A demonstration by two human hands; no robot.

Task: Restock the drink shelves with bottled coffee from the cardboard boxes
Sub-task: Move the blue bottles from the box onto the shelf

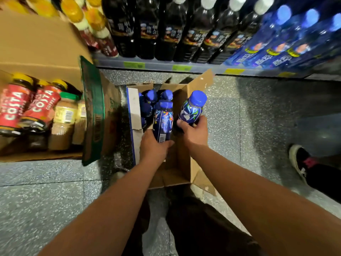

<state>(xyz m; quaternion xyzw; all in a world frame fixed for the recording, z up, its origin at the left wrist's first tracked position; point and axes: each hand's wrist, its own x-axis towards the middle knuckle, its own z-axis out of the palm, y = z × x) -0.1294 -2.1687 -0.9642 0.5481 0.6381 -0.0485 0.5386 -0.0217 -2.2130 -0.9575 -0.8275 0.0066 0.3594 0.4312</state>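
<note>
Fingers of the left hand wrap the base of one dark-blue, blue-capped plastic bottle, and the right hand clamps a second blue-capped bottle low on its body. Both are just above the small open brown cardboard box, where more blue-capped bottles stand. Lift straight up to clear the flaps, then carry each upright to the grey metal shelf edge, labels facing out, grips firm.

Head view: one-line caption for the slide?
Left hand grips the left blue bottle, right hand the right blue bottle, over the open cardboard box by the drink shelf.
</note>
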